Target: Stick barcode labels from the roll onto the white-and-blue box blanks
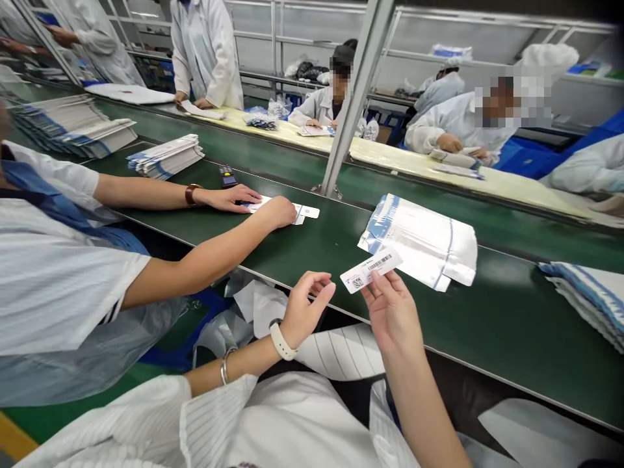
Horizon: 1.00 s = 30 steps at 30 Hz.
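Observation:
Pinched in my right hand [392,305] is a white barcode label [371,270], printed with a barcode and a square code. It is held up in front of the table's near edge. My left hand [308,305] hovers to the left of the label, fingers curled but apart, with nothing in it. Just beyond the label lies a stack of white envelopes [429,237] with blue-striped ends, flat on the green table [336,240]. The label's near end overlaps the stack in view; whether they touch I cannot tell.
A co-worker's hands [273,211] press on a white packet at my left, beside a small black handheld device [227,175]. Bundles of envelopes [166,156] lie farther left; another pile [592,292] is at right. A metal post [351,97] rises behind. Striped backing paper [344,351] hangs below the edge.

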Available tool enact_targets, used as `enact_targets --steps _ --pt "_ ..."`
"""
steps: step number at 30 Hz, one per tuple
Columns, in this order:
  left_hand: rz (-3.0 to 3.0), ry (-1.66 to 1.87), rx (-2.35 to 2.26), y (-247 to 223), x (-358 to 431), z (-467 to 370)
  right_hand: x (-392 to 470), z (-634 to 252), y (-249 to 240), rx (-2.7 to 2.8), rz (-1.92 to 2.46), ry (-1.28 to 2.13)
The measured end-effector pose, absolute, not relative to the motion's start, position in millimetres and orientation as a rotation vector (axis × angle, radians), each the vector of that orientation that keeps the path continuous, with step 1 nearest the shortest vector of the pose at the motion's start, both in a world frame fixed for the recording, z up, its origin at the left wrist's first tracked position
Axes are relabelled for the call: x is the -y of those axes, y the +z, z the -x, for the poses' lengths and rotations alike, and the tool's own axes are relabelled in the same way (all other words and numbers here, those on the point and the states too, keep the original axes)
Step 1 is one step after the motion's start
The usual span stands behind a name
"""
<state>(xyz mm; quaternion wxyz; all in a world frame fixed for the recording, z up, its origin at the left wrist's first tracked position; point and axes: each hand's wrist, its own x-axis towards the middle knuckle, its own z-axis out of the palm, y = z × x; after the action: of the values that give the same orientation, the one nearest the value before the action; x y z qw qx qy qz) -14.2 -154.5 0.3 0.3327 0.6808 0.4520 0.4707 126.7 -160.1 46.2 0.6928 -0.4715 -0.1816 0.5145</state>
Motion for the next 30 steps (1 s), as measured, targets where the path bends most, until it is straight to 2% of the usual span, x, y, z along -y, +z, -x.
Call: enact_targets --steps 6,11,15,18,21,24,30 --pt "-1.601 1.180 -1.106 19 113 -8 160 -135 36 0.437 1.130 1.189" --pt "-1.990 0.829 -0.850 55 67 -11 160 -155 47 0.744 1.319 1.247" --pt "-2.128 0.641 -0.645 67 50 -19 153 -177 53 0.958 1.396 1.249" --pt "-1.993 0.736 -0.687 63 47 -24 148 -193 49 0.984 1.418 1.191" --pt "-1.608 0.852 -0.783 54 46 -29 148 -202 40 0.824 1.487 1.086" --pt "-1.263 0.897 -0.813 45 44 -34 149 -202 29 0.663 1.476 1.127" --pt "-1.072 0.921 -0.859 33 46 -44 142 -194 16 0.474 1.384 1.061"
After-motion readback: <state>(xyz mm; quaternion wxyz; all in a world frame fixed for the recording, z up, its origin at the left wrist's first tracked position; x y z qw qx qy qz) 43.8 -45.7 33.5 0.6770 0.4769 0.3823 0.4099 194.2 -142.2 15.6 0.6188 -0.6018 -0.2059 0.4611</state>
